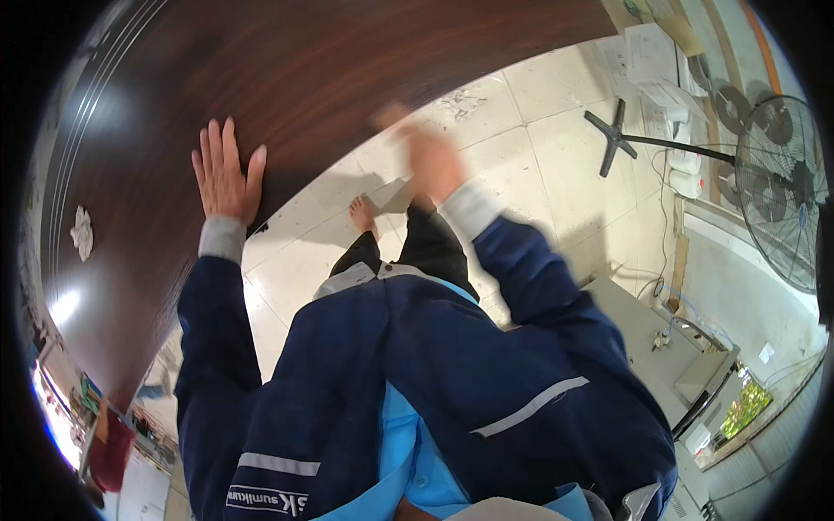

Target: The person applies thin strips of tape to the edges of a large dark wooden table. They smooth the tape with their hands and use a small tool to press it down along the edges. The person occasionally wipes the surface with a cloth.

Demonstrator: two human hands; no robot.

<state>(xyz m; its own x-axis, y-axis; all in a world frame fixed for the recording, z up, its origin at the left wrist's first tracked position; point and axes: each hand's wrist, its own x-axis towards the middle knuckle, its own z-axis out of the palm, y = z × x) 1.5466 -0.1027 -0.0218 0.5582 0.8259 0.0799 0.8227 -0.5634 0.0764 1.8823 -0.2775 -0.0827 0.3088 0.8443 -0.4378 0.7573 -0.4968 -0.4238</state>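
A large, glossy dark-brown wood-grain panel spans the upper left of the head view. Flat on its surface near the front edge rests my left hand, fingers stretched out and holding nothing. My right hand is smeared by motion at the panel's edge, over the floor. Its fingers point toward that edge, but whether they touch it or hold anything cannot be made out. Left of my left hand, a small crumpled white cloth lies on the panel, beside thin pale lines running along the far left side.
A black standing fan is at the right, its cross-shaped base on the pale tiled floor. White scraps lie below the panel edge. A grey cabinet stands at lower right. Someone in dark red is at lower left.
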